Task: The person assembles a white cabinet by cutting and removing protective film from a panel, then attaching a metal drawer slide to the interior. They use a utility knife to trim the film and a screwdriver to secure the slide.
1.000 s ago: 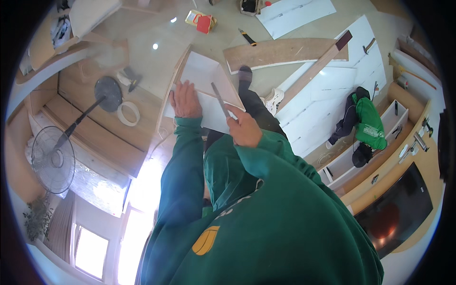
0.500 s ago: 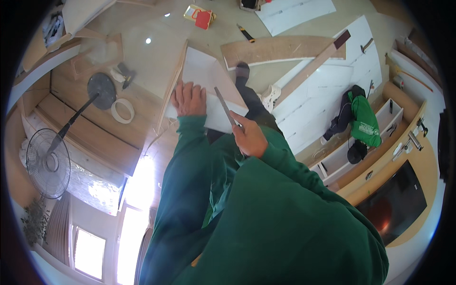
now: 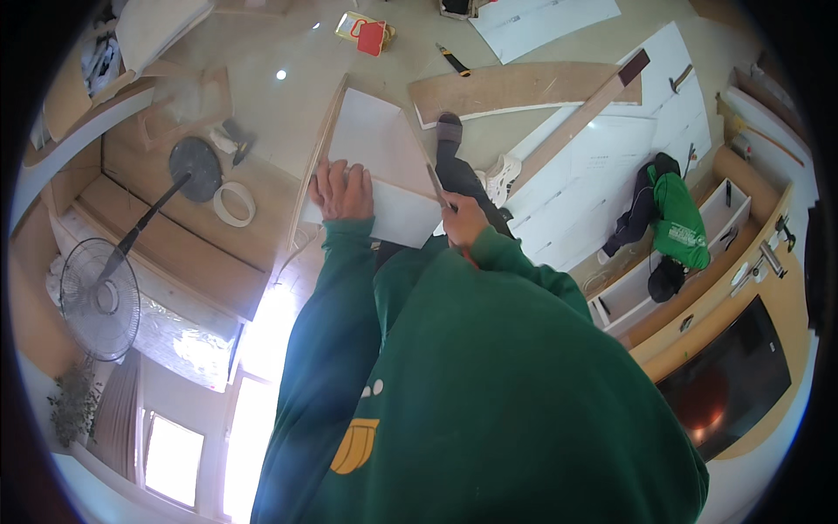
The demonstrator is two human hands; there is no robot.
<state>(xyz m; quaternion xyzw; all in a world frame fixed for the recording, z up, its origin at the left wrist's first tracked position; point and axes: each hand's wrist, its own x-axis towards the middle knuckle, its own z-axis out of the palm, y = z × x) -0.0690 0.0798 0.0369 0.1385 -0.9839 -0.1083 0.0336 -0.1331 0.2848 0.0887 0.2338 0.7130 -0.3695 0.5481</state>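
Observation:
A white open box (image 3: 403, 218) with a brown board edge stands in front of me, tilted toward my body. Bent over its near panel are the fingers of my left hand (image 3: 342, 190), closed on the upper edge near the left corner. My right hand (image 3: 465, 220) grips a long, narrow grey metal file (image 3: 436, 184). The file lies along the box's right edge, pointing away from me; its handle end is hidden in my fist.
A co-worker in green (image 3: 676, 218) bends over a long white drawer box (image 3: 615, 310) at right. Long boards (image 3: 515, 87), a utility knife (image 3: 452, 59) and a hammer (image 3: 681, 79) lie ahead. At left stand a fan (image 3: 100, 297) and a tape roll (image 3: 234, 204).
My right hand has moved slightly forward, bringing the file from above the box to its right edge. My left hand stays on the near panel. The view has shifted a little.

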